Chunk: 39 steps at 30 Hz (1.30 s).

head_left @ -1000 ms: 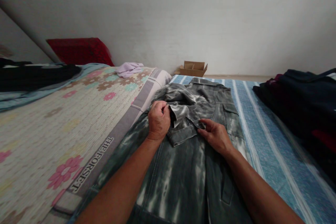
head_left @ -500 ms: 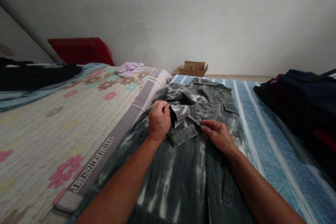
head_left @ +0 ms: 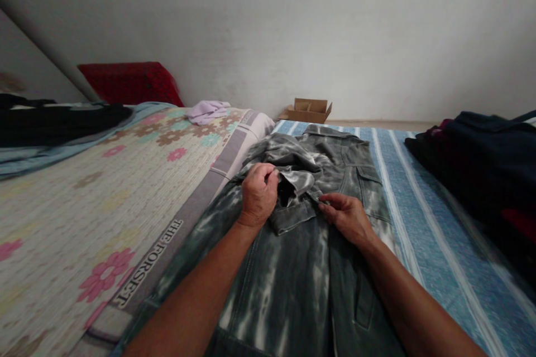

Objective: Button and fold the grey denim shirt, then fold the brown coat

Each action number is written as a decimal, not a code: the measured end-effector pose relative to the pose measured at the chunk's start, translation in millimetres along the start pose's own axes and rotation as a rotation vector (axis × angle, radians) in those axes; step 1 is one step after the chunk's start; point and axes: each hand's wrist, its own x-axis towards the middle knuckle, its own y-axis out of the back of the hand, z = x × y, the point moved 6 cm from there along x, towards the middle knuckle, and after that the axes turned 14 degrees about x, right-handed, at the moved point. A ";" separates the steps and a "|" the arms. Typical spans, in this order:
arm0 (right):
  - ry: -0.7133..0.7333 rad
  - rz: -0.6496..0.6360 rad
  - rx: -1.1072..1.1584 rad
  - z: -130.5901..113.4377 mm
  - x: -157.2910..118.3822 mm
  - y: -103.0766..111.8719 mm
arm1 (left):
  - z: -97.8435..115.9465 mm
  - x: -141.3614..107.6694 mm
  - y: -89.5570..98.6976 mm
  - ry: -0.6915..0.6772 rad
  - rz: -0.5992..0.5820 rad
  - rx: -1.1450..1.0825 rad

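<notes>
- Well left of both hands' fingers, black clothing [head_left: 62,125] lies past a floral quilt [head_left: 138,178]
- Beyond the left fingers, toward the wall, rests a crumpled lilac cloth [head_left: 207,112]
- The left hand [head_left: 259,194], fingers curled closed, grips the edge of a bunched sleeve [head_left: 297,157], its dark opening gaping just right of the knuckles
- Beneath the fingers of both hands, a mottled grey-green jacket [head_left: 288,284] lies spread; its body appears largely laid out, its sleeve not yet flat
- The right hand [head_left: 347,218], thumb and fingers pinched together, holds a narrow fabric strip [head_left: 314,196]; any fastening there cannot be made out
- Right of those fingers, a blue striped sheet [head_left: 419,201] leads to piled dark clothes [head_left: 473,162]
</notes>
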 end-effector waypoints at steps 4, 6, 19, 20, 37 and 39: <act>0.002 -0.017 0.041 -1.5 -1.0 -2.2 | 4.1 -0.7 -0.6 -0.019 -0.018 -0.008; -0.005 -0.030 0.075 -1.6 -1.5 -3.6 | 6.0 -1.2 -1.1 -0.030 -0.032 -0.011; 0.001 -0.035 0.086 -2.5 -2.0 -4.6 | 8.2 -2.3 -1.6 -0.040 -0.051 -0.017; 0.006 -0.037 0.089 -2.8 -2.1 -4.7 | 7.7 -2.3 -1.9 -0.039 -0.052 -0.018; -0.012 -0.041 0.057 -2.2 -1.9 -5.1 | 4.9 -1.7 -1.4 -0.010 -0.043 -0.025; -0.010 -0.043 0.061 -2.5 -2.0 -5.5 | 5.7 -2.0 -2.1 -0.016 -0.055 -0.026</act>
